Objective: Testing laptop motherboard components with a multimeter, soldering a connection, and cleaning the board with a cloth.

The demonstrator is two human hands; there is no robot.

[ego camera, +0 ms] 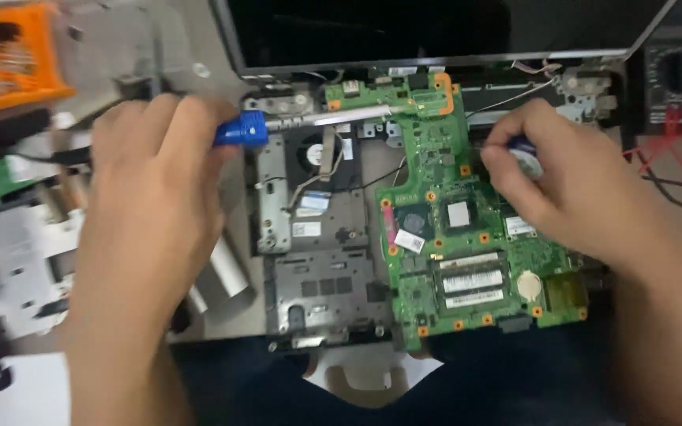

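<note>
An opened laptop lies in front of me, its green motherboard (467, 237) exposed in the grey chassis (317, 284). My left hand (151, 197) grips a blue-handled screwdriver (242, 128), whose metal shaft (333, 117) reaches right across the top of the board. My right hand (562, 177) is closed on a small blue and white object (524, 155) over the board's upper right part; what the object is stays unclear. A black cooling fan (313, 151) sits between the two hands.
The laptop's dark screen (436, 31) stands open at the back. An orange box (9, 55) is at the far left, a multimeter (676, 75) with red leads (668, 146) at the right. Blurred metal parts (17, 260) lie to the left.
</note>
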